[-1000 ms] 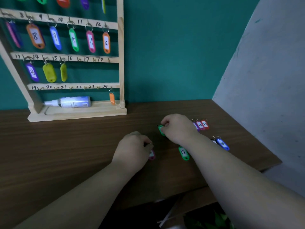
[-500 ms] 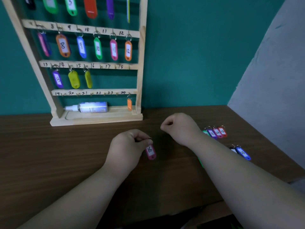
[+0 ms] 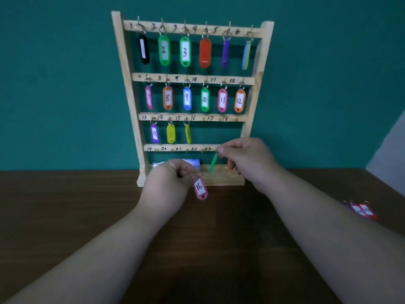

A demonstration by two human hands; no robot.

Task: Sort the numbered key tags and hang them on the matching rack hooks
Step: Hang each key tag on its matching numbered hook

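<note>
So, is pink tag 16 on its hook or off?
Off. The left hand holds pink tag 16 by its ring; hook 16 on the rack is bare.

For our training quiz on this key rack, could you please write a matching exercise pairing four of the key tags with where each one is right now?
Things
1. pink tag 16
2. edge-on green tag
3. orange tag 12
4. purple tag 13

Places
A. third rail, leftmost hook
B. pinched by the right hand, at the bottom rail
C. second rail, rightmost hook
D. dangling from the left hand

Pairs: 1-D, 2-B, 3-C, 4-A
</note>
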